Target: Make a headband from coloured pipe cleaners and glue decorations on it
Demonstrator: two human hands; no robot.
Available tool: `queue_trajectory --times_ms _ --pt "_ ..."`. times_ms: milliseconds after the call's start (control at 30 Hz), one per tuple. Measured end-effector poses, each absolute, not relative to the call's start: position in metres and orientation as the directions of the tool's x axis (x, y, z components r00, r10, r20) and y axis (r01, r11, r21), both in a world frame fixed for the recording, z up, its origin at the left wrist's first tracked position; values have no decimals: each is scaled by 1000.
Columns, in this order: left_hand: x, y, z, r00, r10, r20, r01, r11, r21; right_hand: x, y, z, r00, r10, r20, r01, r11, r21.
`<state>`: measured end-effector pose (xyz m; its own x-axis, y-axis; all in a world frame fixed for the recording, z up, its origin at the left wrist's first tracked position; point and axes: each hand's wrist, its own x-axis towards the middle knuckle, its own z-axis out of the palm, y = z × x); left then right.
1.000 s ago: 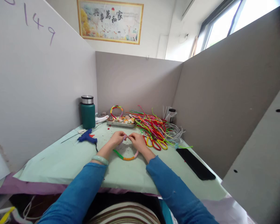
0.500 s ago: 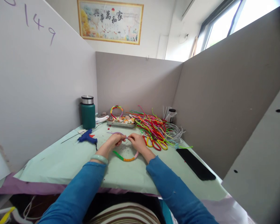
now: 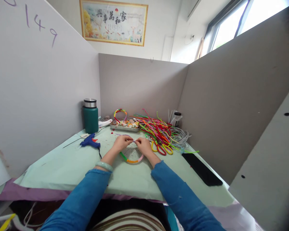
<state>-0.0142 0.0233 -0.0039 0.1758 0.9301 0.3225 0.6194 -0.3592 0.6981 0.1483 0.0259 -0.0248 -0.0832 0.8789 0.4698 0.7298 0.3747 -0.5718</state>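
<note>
My left hand [image 3: 122, 142] and my right hand [image 3: 143, 146] almost meet above the middle of the table, both pinched closed. Between their fingertips shows a purple pipe cleaner [image 3: 134, 140], whose thin free end pokes out behind my left hand. Below the hands curves a hoop [image 3: 133, 161] wrapped in green, orange and pink bands, its open arc toward me. The hoop's far part is hidden by my fingers. My right hand seems to grip the hoop together with the pipe cleaner.
At left lie a blue glue gun [image 3: 91, 141] and a green bottle [image 3: 91, 117]. A metal tray [image 3: 125, 129] of small pieces stands behind the hands, a finished-looking colourful hoop [image 3: 115, 112] on it. Right are piled pipe cleaners [image 3: 156, 126], scissors [image 3: 169, 149] and a black phone-like slab [image 3: 202, 170].
My left hand has moved right and slightly up, closer to my right hand. The banded hoop has shifted a little up and right, and less of the purple tail shows.
</note>
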Motion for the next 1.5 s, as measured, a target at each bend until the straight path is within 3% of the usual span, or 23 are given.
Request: queue_trajectory --times_ms 167,433,600,767,1067,1267,1500 --pt "-13 24 -3 263 864 430 718 -473 511 148 27 -25 -111 873 475 722 400 -565" --pt "-13 25 -4 227 920 319 767 -371 523 147 25 -26 -159 851 500 705 452 -546" --pt "-15 28 -6 230 912 339 751 -388 534 147 25 -27 -187 814 550 668 516 -536" --pt "-15 27 -4 190 894 405 695 -414 588 147 23 -25 -191 801 568 658 533 -531" --pt "-15 20 0 159 967 200 537 -254 804 147 17 -19 -203 788 582 624 562 -543" --pt "-12 18 2 170 984 58 324 -111 940 147 17 -19 -200 772 604 610 580 -540" --pt "-11 11 7 205 979 14 122 -40 992 147 18 -21 -207 761 615 590 599 -542"
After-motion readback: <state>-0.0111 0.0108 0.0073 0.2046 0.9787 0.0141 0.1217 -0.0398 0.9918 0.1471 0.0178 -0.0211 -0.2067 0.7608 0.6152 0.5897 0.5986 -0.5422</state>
